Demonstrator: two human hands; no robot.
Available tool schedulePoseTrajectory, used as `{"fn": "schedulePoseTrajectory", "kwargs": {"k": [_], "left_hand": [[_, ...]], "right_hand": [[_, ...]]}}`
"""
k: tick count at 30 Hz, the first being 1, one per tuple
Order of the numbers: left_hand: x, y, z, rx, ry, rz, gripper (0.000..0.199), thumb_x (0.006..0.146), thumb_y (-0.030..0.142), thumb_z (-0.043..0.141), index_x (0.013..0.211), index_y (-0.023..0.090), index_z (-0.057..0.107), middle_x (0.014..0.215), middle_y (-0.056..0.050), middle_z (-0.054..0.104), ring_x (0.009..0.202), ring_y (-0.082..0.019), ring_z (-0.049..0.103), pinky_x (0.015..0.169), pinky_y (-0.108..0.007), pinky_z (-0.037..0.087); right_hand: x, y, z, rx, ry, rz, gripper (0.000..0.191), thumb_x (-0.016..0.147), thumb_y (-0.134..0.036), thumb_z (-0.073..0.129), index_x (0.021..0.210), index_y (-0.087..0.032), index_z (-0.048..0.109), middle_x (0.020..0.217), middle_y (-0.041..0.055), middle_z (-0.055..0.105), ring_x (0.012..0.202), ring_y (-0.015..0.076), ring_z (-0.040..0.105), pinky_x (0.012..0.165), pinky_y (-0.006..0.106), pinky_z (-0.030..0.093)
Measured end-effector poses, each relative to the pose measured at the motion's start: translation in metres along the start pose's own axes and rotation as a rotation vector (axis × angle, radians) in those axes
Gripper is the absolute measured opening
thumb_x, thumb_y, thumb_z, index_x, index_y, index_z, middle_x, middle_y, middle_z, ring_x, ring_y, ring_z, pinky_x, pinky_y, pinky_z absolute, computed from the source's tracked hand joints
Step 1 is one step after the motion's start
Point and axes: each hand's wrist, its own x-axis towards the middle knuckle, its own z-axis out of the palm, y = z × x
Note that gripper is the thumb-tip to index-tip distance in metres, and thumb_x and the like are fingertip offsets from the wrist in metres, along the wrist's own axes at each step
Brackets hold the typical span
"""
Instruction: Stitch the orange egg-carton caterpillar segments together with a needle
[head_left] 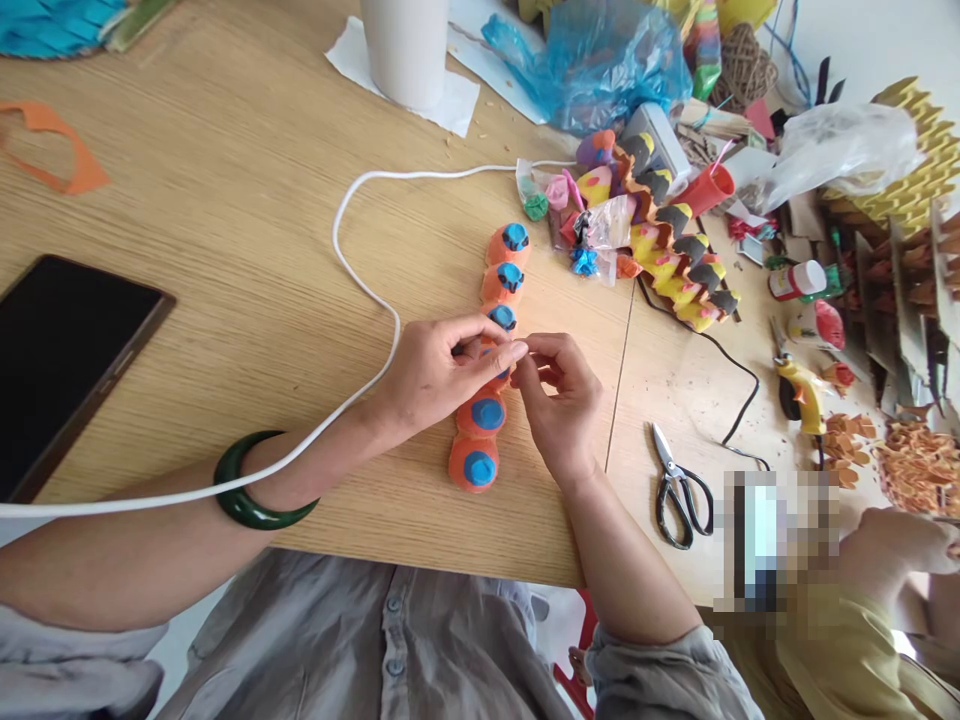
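A row of orange egg-carton bumps [478, 443] with blue round tops lies on the wooden table, running away from me. Black marks show on the farther blue tops. Over the middle of the row, my left hand [439, 368] pinches with thumb and finger. From the right, my right hand [561, 400] meets it in another pinch, fingertips nearly touching. Whatever lies between the fingertips is too small to make out. The bump under my fingers is partly hidden.
A white cable [397, 330] crosses the table and my left forearm. A tablet [75, 360] lies left, scissors [679, 485] right. Behind are a white cup [405, 50], a blue bag [607, 60] and painted carton pieces [675, 265]. Another person's arm [892, 545] shows at right.
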Motion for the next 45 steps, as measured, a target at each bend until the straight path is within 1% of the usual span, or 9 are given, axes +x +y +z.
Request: {"fn": "schedulePoseTrajectory", "kwargs": {"k": [7,12,20,24,28,32,36,40,45], "left_hand": [[0.0015,-0.0005,0.0005,0.053,0.010,0.042,0.027,0.097,0.041,0.068,0.084,0.019,0.076,0.064,0.003,0.064,0.057,-0.010,0.051,0.057,-0.021,0.041],[0.0032,0.0038,0.0011,-0.011,0.036,-0.017,0.025,0.096,0.039,0.068,0.084,0.019,0.078,0.068,0.002,0.069,0.060,-0.011,0.055,0.058,-0.021,0.044],[0.0025,0.0060,0.0006,-0.120,0.016,-0.077,0.028,0.096,0.042,0.068,0.086,0.018,0.079,0.073,0.000,0.071,0.066,-0.012,0.060,0.060,-0.020,0.047],[0.0023,0.0067,-0.0003,-0.140,0.003,-0.080,0.030,0.097,0.043,0.068,0.085,0.018,0.078,0.072,0.000,0.069,0.067,-0.012,0.059,0.059,-0.020,0.046],[0.0025,0.0039,-0.0004,-0.142,-0.043,-0.065,0.023,0.092,0.039,0.072,0.094,0.018,0.080,0.066,0.002,0.062,0.061,-0.011,0.053,0.055,-0.021,0.043],[0.0027,0.0003,0.0010,-0.119,-0.042,-0.050,0.020,0.090,0.035,0.072,0.097,0.019,0.081,0.061,0.004,0.055,0.057,-0.010,0.048,0.053,-0.021,0.040],[0.0033,-0.0008,0.0023,-0.128,-0.046,-0.059,0.021,0.091,0.036,0.070,0.096,0.018,0.081,0.063,0.002,0.059,0.058,-0.011,0.051,0.054,-0.022,0.041],[0.0033,-0.0004,0.0021,-0.125,-0.023,-0.053,0.019,0.090,0.034,0.072,0.096,0.018,0.081,0.060,0.004,0.057,0.056,-0.010,0.050,0.053,-0.021,0.040],[0.0022,0.0025,0.0011,-0.154,-0.055,-0.075,0.024,0.094,0.039,0.071,0.096,0.017,0.080,0.073,0.000,0.071,0.066,-0.013,0.061,0.061,-0.021,0.048]], "right_hand": [[0.0002,-0.0022,-0.0001,-0.018,-0.038,-0.026,0.009,0.097,-0.021,0.064,0.098,-0.025,0.071,0.097,-0.0007,0.072,0.079,0.0103,0.067,0.067,0.027,0.059],[-0.0002,-0.0011,0.0003,0.038,-0.044,0.054,0.010,0.099,-0.027,0.063,0.102,-0.026,0.072,0.099,0.0000,0.071,0.078,0.0109,0.068,0.066,0.028,0.059],[-0.0004,0.0015,0.0007,0.084,-0.036,0.071,0.008,0.097,-0.030,0.068,0.102,-0.026,0.074,0.094,-0.0011,0.076,0.074,0.0108,0.069,0.067,0.029,0.059],[-0.0005,0.0020,0.0003,0.081,-0.014,0.095,0.009,0.097,-0.032,0.069,0.101,-0.026,0.074,0.090,-0.0014,0.077,0.070,0.0110,0.069,0.068,0.030,0.060],[-0.0001,0.0025,0.0011,0.088,0.031,0.086,0.008,0.096,-0.032,0.069,0.101,-0.026,0.072,0.088,-0.0021,0.075,0.067,0.0108,0.068,0.066,0.029,0.059],[0.0003,0.0026,0.0020,0.104,0.055,0.084,0.004,0.095,-0.029,0.070,0.098,-0.026,0.069,0.087,-0.0026,0.074,0.066,0.0106,0.067,0.064,0.029,0.059],[0.0000,0.0024,0.0019,0.098,0.052,0.074,0.004,0.095,-0.029,0.069,0.098,-0.026,0.070,0.086,-0.0025,0.074,0.066,0.0108,0.068,0.064,0.030,0.060],[-0.0012,0.0026,0.0012,0.083,0.036,0.048,0.007,0.096,-0.031,0.069,0.101,-0.027,0.071,0.090,-0.0021,0.075,0.069,0.0113,0.069,0.067,0.031,0.061],[-0.0014,0.0032,0.0011,0.067,0.037,0.048,0.006,0.096,-0.032,0.069,0.098,-0.026,0.071,0.086,-0.0023,0.074,0.068,0.0110,0.068,0.067,0.030,0.060]]}}
